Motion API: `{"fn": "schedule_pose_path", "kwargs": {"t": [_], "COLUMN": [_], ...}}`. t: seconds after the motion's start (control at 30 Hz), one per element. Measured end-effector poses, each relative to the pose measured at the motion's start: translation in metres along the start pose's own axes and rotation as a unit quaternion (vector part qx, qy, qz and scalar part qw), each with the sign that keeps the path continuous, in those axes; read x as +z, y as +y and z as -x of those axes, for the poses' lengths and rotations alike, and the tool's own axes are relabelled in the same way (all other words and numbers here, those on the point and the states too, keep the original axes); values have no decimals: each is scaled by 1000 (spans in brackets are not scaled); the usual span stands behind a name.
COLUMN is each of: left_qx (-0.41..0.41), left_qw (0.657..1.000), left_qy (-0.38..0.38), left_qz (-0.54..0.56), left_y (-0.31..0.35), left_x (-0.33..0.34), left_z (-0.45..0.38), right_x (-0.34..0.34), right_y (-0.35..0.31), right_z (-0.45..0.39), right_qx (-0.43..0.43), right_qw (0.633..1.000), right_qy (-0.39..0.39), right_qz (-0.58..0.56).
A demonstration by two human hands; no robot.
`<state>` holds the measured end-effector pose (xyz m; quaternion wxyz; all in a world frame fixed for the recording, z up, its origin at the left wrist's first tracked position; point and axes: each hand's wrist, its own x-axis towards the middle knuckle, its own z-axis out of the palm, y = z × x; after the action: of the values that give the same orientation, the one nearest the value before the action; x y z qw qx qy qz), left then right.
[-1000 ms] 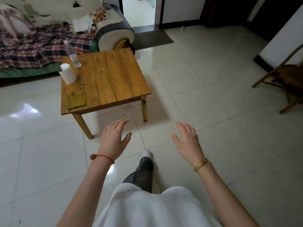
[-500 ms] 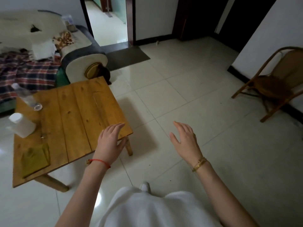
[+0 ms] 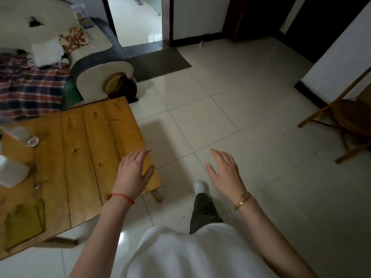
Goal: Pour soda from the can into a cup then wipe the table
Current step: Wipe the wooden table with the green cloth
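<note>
Fingers (image 3: 140, 155) of both hands spread, holding nothing; reaching across the desk (image 3: 84, 157) could topple the clear bottle (image 3: 20, 135)

Both arms out forward, palms down. Left hand (image 3: 134, 173) flat, fingers straight, no grip. Right hand (image 3: 225, 173) same, fingers spread, empty.

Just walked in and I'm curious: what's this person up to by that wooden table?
A person stands beside the wooden table, both hands empty. The left hand hovers open over the table's near corner; the right hand is open above the floor. A white cup, clear bottle and green cloth sit untouched.
</note>
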<state>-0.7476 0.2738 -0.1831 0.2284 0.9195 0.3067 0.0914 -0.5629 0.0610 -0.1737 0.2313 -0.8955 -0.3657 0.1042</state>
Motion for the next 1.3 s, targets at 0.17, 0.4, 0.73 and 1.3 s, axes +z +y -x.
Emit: {"fn": "schedule_pose_path", "kwargs": {"t": [0.17,0.4,0.73,1.3], "left_qx": [-65,-179,-342,-578], "left_qw": [997,975,920,749], "left_qy": [37,131,188,320], "left_qz": [4,7,13,44], "left_y": [-7,-4,-5,-70], "left_x": [5,-2,-7,-34], "left_z": [-49,-144,-206,-158], "right_x": [4,-17,9,154], "right_y": [3,-14,-77,-260], "right_z": [-96,-275,-417,-440], "right_qx": [-61,-197,-347,-568], "right_qw": [997,976,915,737], "right_qy": [-42,-86,-202,-362], "right_qz": [-3,26,38,53]}}
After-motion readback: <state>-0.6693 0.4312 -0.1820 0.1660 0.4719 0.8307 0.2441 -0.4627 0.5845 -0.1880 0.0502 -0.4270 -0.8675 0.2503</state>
